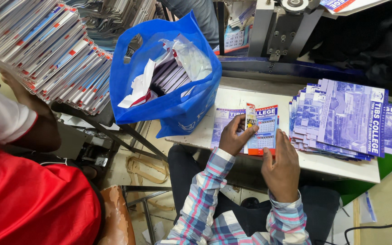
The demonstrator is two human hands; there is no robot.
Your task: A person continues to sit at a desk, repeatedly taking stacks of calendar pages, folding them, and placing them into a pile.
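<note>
Calendar card [263,131] at table [232,97] front edge, long axis upright; pinched by left hand [234,136]; right hand [281,170] open, just beside.

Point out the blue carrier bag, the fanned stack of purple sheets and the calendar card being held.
blue carrier bag [168,109], head view, front wall.
stack of purple sheets [346,120], head view, top sheet.
calendar card [265,131], head view, printed face.
</note>
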